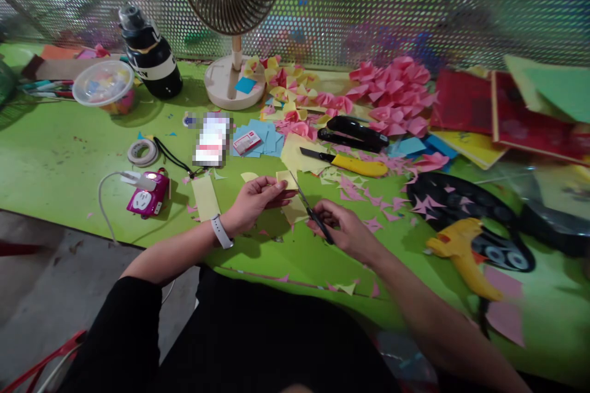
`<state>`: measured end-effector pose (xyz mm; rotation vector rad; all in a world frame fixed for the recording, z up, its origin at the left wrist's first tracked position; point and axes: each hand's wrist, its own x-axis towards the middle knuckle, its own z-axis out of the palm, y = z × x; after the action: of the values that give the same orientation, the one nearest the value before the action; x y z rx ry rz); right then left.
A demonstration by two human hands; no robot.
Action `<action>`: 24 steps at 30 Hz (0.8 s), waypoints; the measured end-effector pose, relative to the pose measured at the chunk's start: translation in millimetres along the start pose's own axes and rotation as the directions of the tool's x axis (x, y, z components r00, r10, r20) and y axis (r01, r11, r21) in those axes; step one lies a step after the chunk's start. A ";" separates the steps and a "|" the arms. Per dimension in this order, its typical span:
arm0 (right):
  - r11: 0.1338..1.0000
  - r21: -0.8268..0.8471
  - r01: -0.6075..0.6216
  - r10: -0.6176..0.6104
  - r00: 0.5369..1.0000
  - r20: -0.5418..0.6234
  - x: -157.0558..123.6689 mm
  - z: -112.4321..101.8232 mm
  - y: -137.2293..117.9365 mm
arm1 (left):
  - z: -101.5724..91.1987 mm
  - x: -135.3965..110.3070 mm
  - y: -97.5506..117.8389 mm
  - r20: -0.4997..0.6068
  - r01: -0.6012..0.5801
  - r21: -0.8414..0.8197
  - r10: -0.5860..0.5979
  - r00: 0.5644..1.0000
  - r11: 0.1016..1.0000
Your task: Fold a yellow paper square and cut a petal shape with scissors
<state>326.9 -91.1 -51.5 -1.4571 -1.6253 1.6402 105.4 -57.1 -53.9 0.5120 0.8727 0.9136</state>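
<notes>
Here the left hand [255,199] pinches a yellow paper piece [286,179] while the right hand [343,230] grips scissors [310,209] cutting it.

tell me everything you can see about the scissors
The small dark-handled scissors with thin metal blades are held in the right hand, fingers wrapped round the black handles. The blades point up and away to the left, slightly parted, and meet the small pale yellow paper piece that the left hand pinches between fingertips. The scissors hang above the green tabletop, not resting on it. The blades look slim and grey; the pivot is blurred, so finer detail cannot be told.
</notes>
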 end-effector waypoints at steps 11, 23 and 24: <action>1.000 0.004 -0.006 0.007 0.999 -0.038 -1.1 2.6 -5.3 | 3.4 -2.0 1.4 -0.009 0.039 -0.056 -0.039 0.999 0.998; 1.000 -0.013 0.010 -0.011 0.999 -0.052 -4.2 1.2 -4.3 | -1.3 0.6 -2.5 -0.003 0.010 -0.037 -0.011 1.000 0.999; 1.000 -0.014 0.005 -0.006 0.999 -0.054 -4.4 0.6 -4.4 | -1.4 0.9 -2.2 -0.005 0.004 -0.027 -0.004 1.000 1.000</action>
<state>326.4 -94.1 -46.0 -1.4891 -1.6133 1.5759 105.6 -57.5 -56.6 0.4845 0.8647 0.9221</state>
